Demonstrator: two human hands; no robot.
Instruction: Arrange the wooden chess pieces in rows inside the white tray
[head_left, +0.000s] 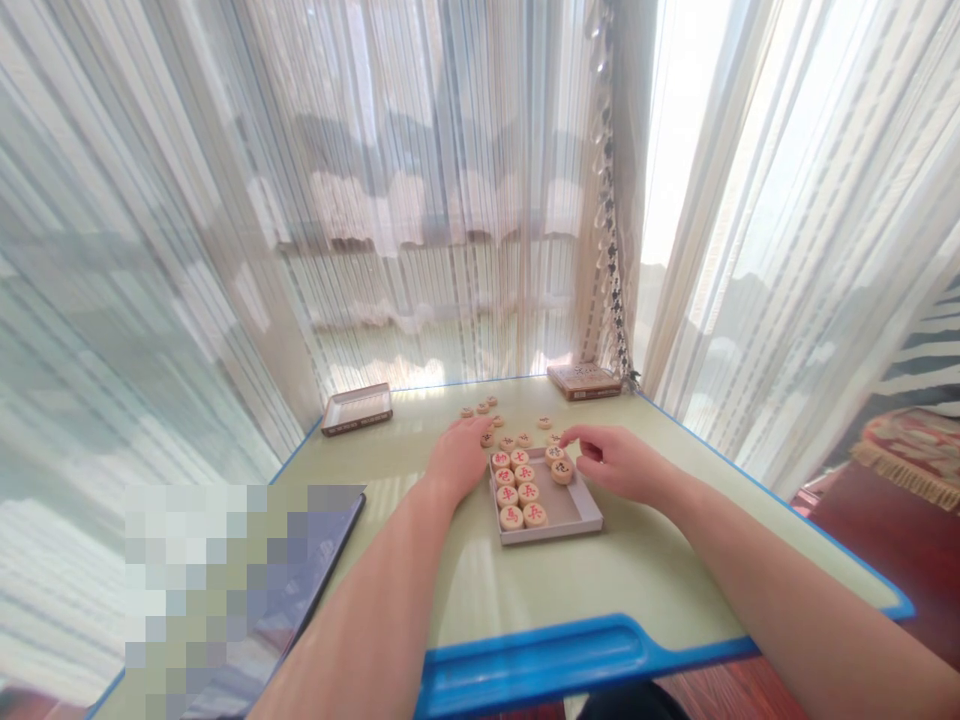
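Note:
A shallow open box [551,536] sits on the table, with Chinese chess pieces lying flat in it. Two columns of red-marked pieces [529,494] fill its left side. At its far right are two dark-marked pieces, one [554,455] behind the other [562,471]. My right hand [611,462] is at the box's right edge, index finger stretched to the farther dark piece, thumb apart from it. My left hand [459,455] rests left of the box's far corner, fingers extended beside a loose piece [487,440]; its fingertips are partly hidden.
Several loose pieces [523,440] lie beyond the box. An open box lid or tray [358,408] is at the far left, a closed flat box [585,381] at the far right. A dark-edged flat device [330,560], partly pixelated, lies left. Blue trim [540,655] borders the table; curtains [450,200] hang behind.

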